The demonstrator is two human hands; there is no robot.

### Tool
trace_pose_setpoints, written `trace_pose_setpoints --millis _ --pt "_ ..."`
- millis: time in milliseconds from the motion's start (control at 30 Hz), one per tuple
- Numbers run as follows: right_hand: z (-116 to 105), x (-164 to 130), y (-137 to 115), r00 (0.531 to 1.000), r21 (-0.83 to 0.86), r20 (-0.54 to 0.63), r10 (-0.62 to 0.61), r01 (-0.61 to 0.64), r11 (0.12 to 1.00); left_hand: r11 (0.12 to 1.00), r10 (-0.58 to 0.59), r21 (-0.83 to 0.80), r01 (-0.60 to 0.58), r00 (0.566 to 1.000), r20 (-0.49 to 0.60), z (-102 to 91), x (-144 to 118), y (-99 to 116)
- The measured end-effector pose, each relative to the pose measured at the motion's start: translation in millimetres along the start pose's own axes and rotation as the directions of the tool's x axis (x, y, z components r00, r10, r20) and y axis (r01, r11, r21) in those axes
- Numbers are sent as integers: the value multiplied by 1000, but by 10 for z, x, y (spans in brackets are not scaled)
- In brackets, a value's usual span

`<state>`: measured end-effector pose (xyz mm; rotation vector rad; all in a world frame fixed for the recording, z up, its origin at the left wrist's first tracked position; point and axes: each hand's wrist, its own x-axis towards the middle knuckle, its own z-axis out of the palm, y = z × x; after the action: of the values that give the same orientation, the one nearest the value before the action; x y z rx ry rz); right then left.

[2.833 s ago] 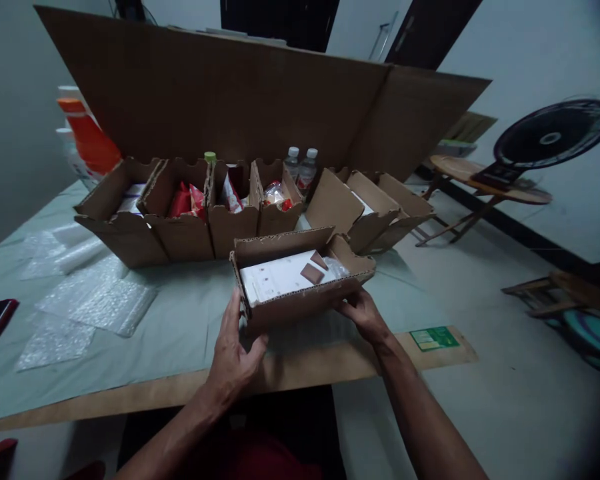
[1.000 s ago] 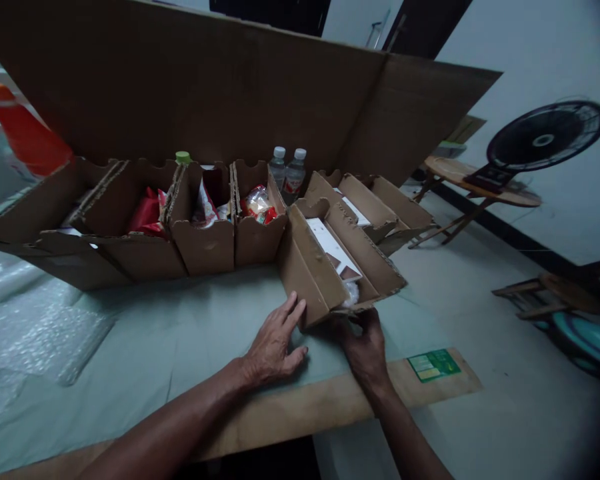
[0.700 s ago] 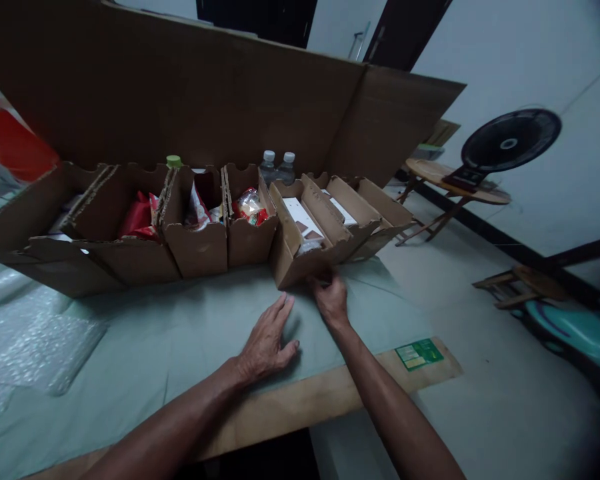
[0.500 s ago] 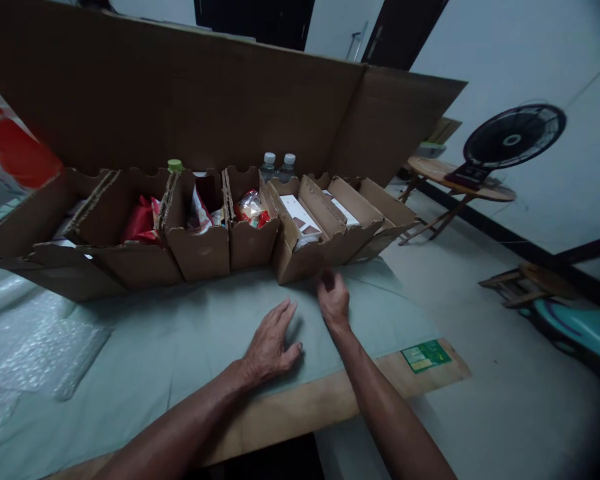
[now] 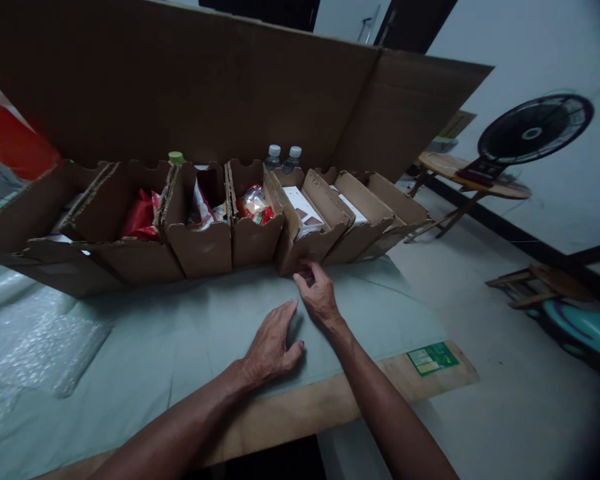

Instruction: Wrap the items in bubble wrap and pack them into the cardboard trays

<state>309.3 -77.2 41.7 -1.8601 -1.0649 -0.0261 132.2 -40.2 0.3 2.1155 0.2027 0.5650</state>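
Observation:
My left hand [image 5: 274,343] rests on the pale green cloth [image 5: 190,347], thumb apart from the fingers, holding nothing. Just beyond it, my right hand [image 5: 319,293] is close to the lower front of a cardboard bin [image 5: 310,252]; its fingers are bent and spread from the thumb, with nothing seen in them. Whether the fingertips touch the cardboard I cannot tell. A white box with brown shapes [image 5: 303,208] stands in that bin. The bin to its left [image 5: 255,243] holds a clear and red wrapped packet [image 5: 255,203].
More bins line the row, one with a red packet [image 5: 143,213]. Two white-capped bottles [image 5: 274,157] stand behind, before a tall cardboard panel [image 5: 205,87]. Bubble wrap [image 5: 45,333] lies left. A fan [image 5: 533,133] stands on a wooden table [image 5: 445,167] at right.
My right hand has moved left and slightly forward, toward the bin with the white box. My left hand has stayed almost still. The view has shifted a little.

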Motion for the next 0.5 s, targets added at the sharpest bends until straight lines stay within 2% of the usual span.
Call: trace_pose_setpoints --millis 300,500 --pt "-45 2 7 999 -2 26 -44 44 999 1000 14 -7 -14 1000 -11 23 -7 -6" --pt "-125 -76 -161 999 31 -22 -46 47 998 1000 13 -6 -14 1000 -23 22 -8 -2"
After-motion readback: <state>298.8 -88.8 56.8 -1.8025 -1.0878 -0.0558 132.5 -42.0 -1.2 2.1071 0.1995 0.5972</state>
